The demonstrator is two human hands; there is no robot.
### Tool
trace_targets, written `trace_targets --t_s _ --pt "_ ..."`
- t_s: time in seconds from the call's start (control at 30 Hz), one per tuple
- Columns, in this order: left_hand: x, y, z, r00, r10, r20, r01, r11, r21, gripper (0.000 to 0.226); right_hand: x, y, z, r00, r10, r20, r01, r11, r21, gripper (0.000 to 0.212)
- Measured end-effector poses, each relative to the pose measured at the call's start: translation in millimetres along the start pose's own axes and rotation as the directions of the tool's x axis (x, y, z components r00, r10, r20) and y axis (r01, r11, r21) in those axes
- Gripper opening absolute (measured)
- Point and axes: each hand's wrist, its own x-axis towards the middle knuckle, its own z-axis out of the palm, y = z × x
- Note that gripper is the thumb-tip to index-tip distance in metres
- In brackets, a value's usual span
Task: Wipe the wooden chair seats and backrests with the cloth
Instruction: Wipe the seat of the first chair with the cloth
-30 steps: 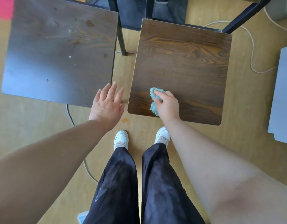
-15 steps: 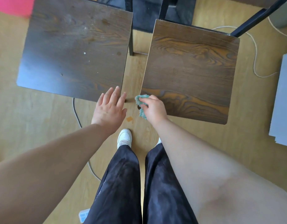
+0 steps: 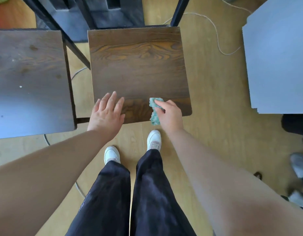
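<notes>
The cloth [image 3: 155,111] lay bunched at the front edge of the seat [image 3: 138,70], right of middle, grasped in the right hand [image 3: 169,114]. Bare wood stretched behind it. The left hand [image 3: 107,113] rested flat, fingers straight, on the seat's front left. A second seat [image 3: 29,79], further left, was cut off. Half a second before, the cloth was at the front-left corner.

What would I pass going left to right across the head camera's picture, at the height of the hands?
Left chair seat → left hand → cloth → right hand, which grips the cloth → grey surface.
</notes>
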Motion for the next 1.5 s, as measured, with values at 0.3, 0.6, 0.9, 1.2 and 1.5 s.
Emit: trace_targets --t_s 0.3,0.6,0.9,1.2,1.5 --pt "57 72 -6 0.991 0.135 0.014 -0.136 0.989 0.06 0.059 15 91 -90 0.969 0.178 -0.171 -0.176 0.984 0.025 0.032" --pt "77 62 7 0.992 0.125 0.031 -0.128 0.981 0.145 0.059 28 95 -54 0.974 0.209 -0.086 -0.205 0.977 0.05 0.034" --pt "62 16 5 1.0 0.028 0.001 -0.028 0.988 0.154 0.06 22 52 -3 0.988 0.143 -0.053 -0.145 0.989 -0.034 0.036" --pt "12 -63 10 0.99 -0.142 -0.027 0.143 0.989 0.038 0.058 11 -4 60 0.998 0.022 0.057 -0.013 0.989 -0.148 0.037" --pt "-58 -126 31 0.969 -0.246 -0.009 0.246 0.968 -0.044 0.059 -17 -71 142 0.969 -0.122 0.214 0.158 0.975 -0.157 0.037"
